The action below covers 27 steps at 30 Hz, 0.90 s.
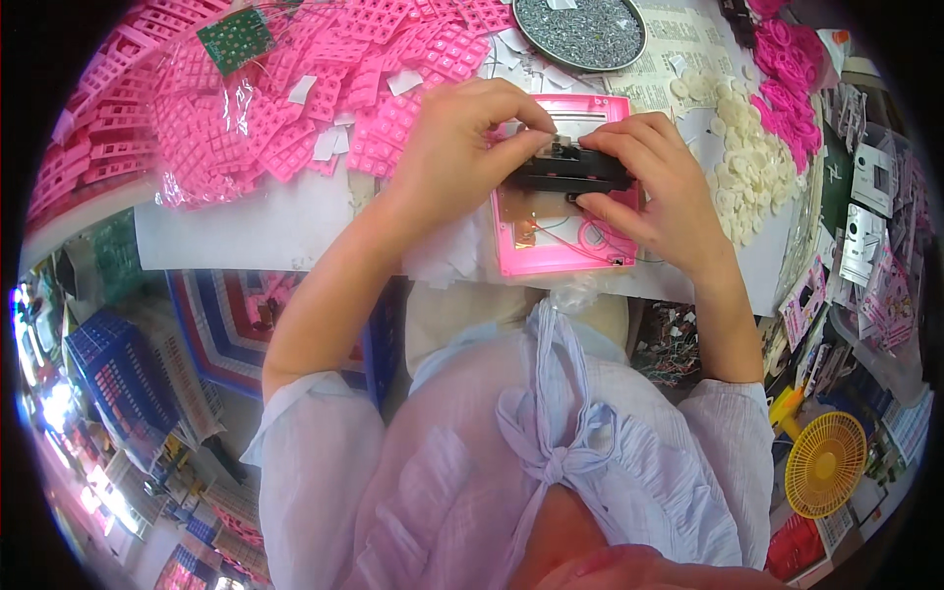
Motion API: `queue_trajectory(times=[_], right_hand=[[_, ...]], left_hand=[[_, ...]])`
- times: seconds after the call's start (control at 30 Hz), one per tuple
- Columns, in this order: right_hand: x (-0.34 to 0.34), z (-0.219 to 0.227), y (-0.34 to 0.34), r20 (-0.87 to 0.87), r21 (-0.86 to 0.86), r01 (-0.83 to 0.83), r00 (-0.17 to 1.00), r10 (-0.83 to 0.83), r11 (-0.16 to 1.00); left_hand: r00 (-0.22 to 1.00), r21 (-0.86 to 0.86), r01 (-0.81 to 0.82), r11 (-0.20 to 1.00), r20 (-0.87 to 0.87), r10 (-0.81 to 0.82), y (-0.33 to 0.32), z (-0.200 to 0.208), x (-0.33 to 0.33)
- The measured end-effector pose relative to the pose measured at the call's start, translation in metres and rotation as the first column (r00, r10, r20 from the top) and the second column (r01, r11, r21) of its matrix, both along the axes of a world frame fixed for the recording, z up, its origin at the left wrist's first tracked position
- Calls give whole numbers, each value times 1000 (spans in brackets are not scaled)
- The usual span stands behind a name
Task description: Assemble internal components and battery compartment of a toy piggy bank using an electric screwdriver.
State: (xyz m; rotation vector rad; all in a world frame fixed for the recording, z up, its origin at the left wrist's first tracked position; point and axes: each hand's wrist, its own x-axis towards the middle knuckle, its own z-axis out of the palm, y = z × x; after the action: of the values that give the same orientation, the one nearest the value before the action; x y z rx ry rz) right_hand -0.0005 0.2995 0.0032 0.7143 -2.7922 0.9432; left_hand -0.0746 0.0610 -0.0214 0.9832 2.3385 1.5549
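Note:
A black plastic part, long and narrow, is held above a pink plastic housing. My right hand grips its right end, thumb below and fingers on top. At its upper left, my left hand pinches at a small dark piece with thumb and forefinger; what exactly lies between the tips is too small to tell. Inside the housing, thin red and green wires curl over a round pink ring. The housing's far end shows a slotted pale panel.
Pink keypad pieces heap up at the left, with a green circuit board on them. A round tray of small screws stands at the far side. White rubbery pieces and magenta parts pile at the right. Below right is a yellow fan.

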Motion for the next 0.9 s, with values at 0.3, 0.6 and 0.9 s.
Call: queue_trajectory(times=[0.3, 0.6, 0.9], right_hand=[[1, -4, 1, 9, -2, 2, 1000, -2, 1000], [-2, -1, 0, 49, -19, -66, 997, 67, 998], [-6, 6, -2, 71, 61, -137, 989, 133, 989]], left_hand=[[978, -130, 198, 972, 93, -186, 4, 11, -18], [853, -200, 307, 931, -376, -362, 0, 11, -24], [835, -203, 210, 956, -473, -283, -11, 9, -5]])
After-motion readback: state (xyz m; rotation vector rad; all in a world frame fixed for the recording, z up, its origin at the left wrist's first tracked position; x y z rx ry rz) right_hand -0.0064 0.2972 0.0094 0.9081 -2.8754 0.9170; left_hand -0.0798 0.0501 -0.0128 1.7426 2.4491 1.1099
